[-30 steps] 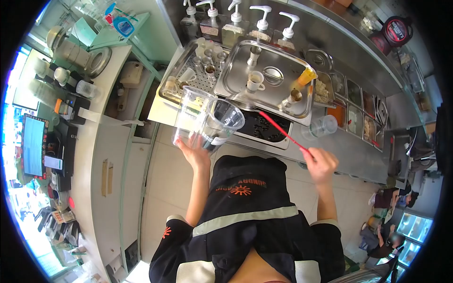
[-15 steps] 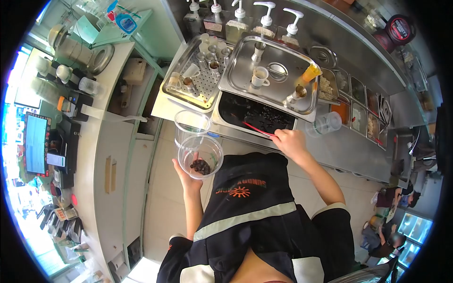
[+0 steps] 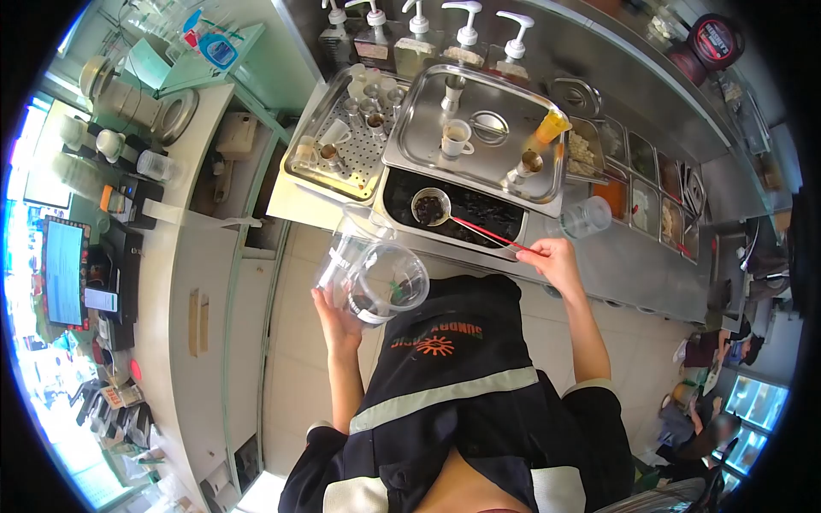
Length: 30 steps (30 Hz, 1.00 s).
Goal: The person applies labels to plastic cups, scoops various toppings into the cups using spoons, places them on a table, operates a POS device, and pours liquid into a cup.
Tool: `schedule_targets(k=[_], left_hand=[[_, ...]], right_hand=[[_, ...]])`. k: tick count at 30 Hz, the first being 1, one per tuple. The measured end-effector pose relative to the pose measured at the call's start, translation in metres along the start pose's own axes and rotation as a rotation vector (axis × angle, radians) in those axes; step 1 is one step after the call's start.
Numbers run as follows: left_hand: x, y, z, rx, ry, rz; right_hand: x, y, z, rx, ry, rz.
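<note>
My left hand (image 3: 339, 327) is wrapped round the lower part of two clear plastic cups. The nearer cup (image 3: 409, 278) tips to the right, and the other cup (image 3: 366, 224) stands behind it. Dark pearls in the nearer cup are hard to make out now. In my right hand (image 3: 554, 262) is the red handle of a strainer ladle (image 3: 487, 232). Its round bowl carries dark pearls and hangs over a pan (image 3: 386, 190) of dark liquid with pearls. A large steel lid (image 3: 492, 167) covers the pan's far side.
On the lid stand steel jiggers (image 3: 529, 162), a small white cup (image 3: 455, 139) and a yellow-orange cup (image 3: 552, 126). A perforated tray (image 3: 295, 171) holds more measuring cups. Pump bottles (image 3: 464, 51) line the back. A clear cup (image 3: 588, 217) lies right, near topping containers (image 3: 641, 201).
The strainer ladle's bowl has come up out of the dark pan with pearls in it. My right hand has shifted slightly right. My left hand has tilted the cups rightward.
</note>
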<state>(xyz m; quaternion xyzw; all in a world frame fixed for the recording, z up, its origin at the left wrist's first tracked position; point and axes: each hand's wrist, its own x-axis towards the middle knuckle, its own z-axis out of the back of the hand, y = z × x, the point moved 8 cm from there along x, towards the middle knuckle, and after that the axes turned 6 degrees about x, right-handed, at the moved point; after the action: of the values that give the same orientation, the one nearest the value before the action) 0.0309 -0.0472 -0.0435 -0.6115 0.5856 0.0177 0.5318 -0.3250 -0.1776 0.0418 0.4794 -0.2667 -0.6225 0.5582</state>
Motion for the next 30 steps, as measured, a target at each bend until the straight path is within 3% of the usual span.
schedule_targets(k=[4,7,9,11,12,13,15,17,20,23,25,27,30], left_hand=[[-0.016,-0.006,-0.027,0.093,-0.033,-0.045],[-0.015,-0.003,-0.048,0.087,-0.017,-0.065],[-0.003,0.013,-0.065,-0.001,0.195,0.044],[0.000,0.020,-0.077,-0.021,0.237,0.092],[-0.001,0.016,-0.081,0.145,0.291,-0.063],[0.008,0.023,-0.070,0.098,0.320,-0.016],[0.028,0.037,-0.049,0.007,0.371,0.082],[0.001,0.036,-0.069,-0.168,0.481,0.239],[-0.027,0.024,-0.106,-0.367,0.813,0.189],[-0.053,0.026,-0.152,-0.402,0.964,0.205],[-0.068,0.037,-0.188,-0.436,1.012,0.237],[-0.079,0.059,-0.220,-0.469,1.024,0.248],[-0.101,0.103,-0.278,-0.423,0.976,0.214]], right_hand=[[-0.026,0.028,0.011,0.030,-0.083,0.094],[-0.071,0.101,0.009,-0.448,-0.390,0.786],[-0.093,0.122,-0.002,-0.772,-0.444,0.993],[-0.093,0.115,0.014,-0.693,-0.530,0.976],[-0.093,0.110,0.026,-0.614,-0.599,0.961],[-0.091,0.108,0.032,-0.623,-0.629,0.951],[-0.082,0.099,0.046,-0.579,-0.570,0.878],[-0.065,0.080,0.035,-0.777,-0.431,0.845],[-0.034,0.057,0.024,-0.793,-0.315,0.761],[-0.040,0.078,0.081,-0.531,-0.458,0.905],[-0.028,0.047,0.147,-0.269,-0.594,0.800],[-0.003,-0.029,0.223,0.024,-0.767,0.368],[0.057,-0.158,0.314,-0.489,-0.877,0.110]])
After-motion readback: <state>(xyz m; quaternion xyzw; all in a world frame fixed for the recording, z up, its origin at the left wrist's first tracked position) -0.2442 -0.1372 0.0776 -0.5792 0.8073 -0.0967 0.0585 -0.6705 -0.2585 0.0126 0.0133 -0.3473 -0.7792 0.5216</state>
